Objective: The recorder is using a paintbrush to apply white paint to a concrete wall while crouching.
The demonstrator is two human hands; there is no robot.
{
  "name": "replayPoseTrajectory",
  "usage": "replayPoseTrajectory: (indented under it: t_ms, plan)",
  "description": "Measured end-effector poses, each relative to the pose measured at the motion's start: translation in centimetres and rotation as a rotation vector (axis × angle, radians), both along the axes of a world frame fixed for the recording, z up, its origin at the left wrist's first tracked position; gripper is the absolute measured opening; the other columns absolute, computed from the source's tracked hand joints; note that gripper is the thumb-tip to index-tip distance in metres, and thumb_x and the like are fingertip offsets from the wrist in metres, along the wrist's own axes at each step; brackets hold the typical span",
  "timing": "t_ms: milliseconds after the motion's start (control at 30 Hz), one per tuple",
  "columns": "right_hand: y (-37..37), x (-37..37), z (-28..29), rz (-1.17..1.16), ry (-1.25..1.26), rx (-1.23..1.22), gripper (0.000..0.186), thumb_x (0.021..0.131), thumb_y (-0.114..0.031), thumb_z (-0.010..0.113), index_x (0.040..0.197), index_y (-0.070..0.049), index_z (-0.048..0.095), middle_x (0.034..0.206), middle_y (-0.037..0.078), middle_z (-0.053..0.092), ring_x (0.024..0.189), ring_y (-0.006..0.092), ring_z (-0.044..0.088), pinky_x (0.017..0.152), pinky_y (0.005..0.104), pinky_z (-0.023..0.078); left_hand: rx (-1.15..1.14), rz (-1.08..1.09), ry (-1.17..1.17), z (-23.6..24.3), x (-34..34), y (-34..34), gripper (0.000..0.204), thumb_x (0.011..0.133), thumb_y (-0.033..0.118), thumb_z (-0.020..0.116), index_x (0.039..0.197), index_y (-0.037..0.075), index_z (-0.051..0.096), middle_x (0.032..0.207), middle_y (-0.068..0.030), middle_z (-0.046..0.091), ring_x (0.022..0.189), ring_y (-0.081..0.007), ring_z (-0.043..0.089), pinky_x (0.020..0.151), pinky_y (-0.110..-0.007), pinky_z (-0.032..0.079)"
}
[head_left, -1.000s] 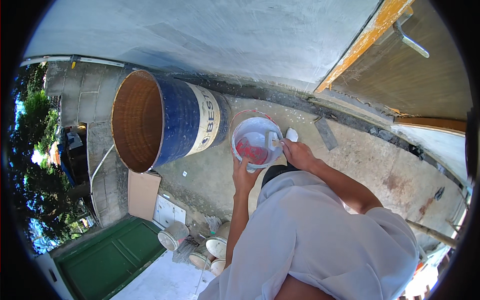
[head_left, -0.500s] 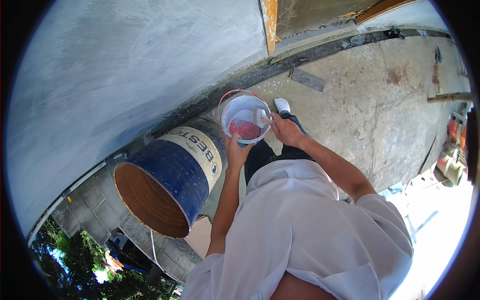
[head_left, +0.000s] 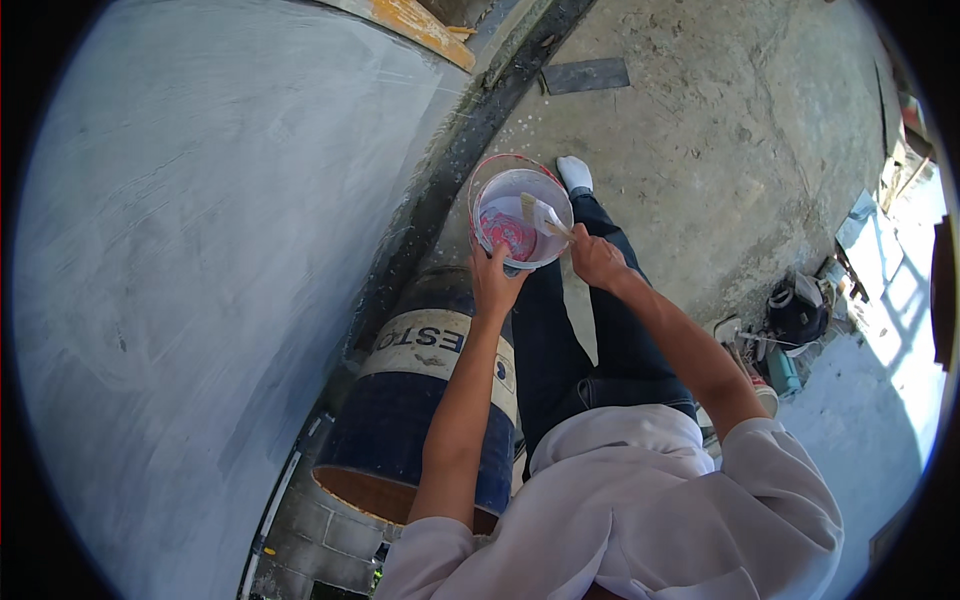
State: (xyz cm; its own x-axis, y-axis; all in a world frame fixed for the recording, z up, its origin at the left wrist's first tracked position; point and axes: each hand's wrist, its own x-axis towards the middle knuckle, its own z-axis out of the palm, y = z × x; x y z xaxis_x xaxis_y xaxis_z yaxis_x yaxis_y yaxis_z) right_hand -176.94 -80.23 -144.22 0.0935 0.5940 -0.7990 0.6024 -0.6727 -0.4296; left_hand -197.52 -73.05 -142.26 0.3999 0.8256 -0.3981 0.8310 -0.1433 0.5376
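My left hand point(head_left: 496, 284) grips the near side of a white paint bucket point(head_left: 478, 222), thumb over the rim and the other fingers mostly hidden behind it. Whitish paint coats the bucket's inner wall, and a red patch point(head_left: 507, 232) shows at its bottom. A thin red handle point(head_left: 512, 156) stands up past the far rim. Between the fingers of my right hand point(head_left: 598, 260) is the handle of a paintbrush point(head_left: 545, 216). The brush's pale bristles reach into the bucket, beside its right inner wall.
A grey-painted wall point(head_left: 220, 230) rises on my left, with a dark gutter point(head_left: 425, 185) along its foot. Close by my left arm lies a blue drum point(head_left: 385, 420) with a cream band. A flat grey board point(head_left: 586, 76) lies on the concrete floor point(head_left: 700, 150). Clutter including a dark helmet-like object point(head_left: 797, 315) sits at right.
My view has turned, so the wall fills more of the left and the drum sits lower. The bucket and brush appear slightly further right, still in my hands. More of my legs shows.
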Motion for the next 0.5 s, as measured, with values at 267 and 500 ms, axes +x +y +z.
replayPoseTrajectory:
  t_ms: [267, 500]
  plan:
    - [2.0, 0.4, -13.4, -0.103, 0.035, -0.032, 0.044, 0.1, -0.03, 0.042, 0.129, 0.003, 0.047, 0.1, 0.03, 0.068, 0.097, 0.0455, 0.067, 0.088, 0.0524, 0.052, -0.23, 0.037, -0.085, -16.1, -1.2, 2.0, 0.044, 0.064, 0.012, 0.09, 0.099, 0.005, 0.066, 0.136, -0.0266, 0.047, 0.119, -0.0441, 0.055, 0.092, -0.046, 0.051]
    - [5.1, 3.6, -23.7, 0.128, -0.055, -0.087, 0.045, 0.102, -0.029, 0.037, 0.136, -0.001, 0.045, 0.111, 0.025, 0.069, 0.106, 0.0413, 0.067, 0.091, 0.0503, 0.051, -0.311, 0.117, -0.082, -26.5, 1.9, 2.5, 0.038, 0.063, 0.008, 0.09, 0.092, 0.003, 0.066, 0.132, -0.0189, 0.052, 0.096, -0.0296, 0.064, 0.075, -0.036, 0.055]
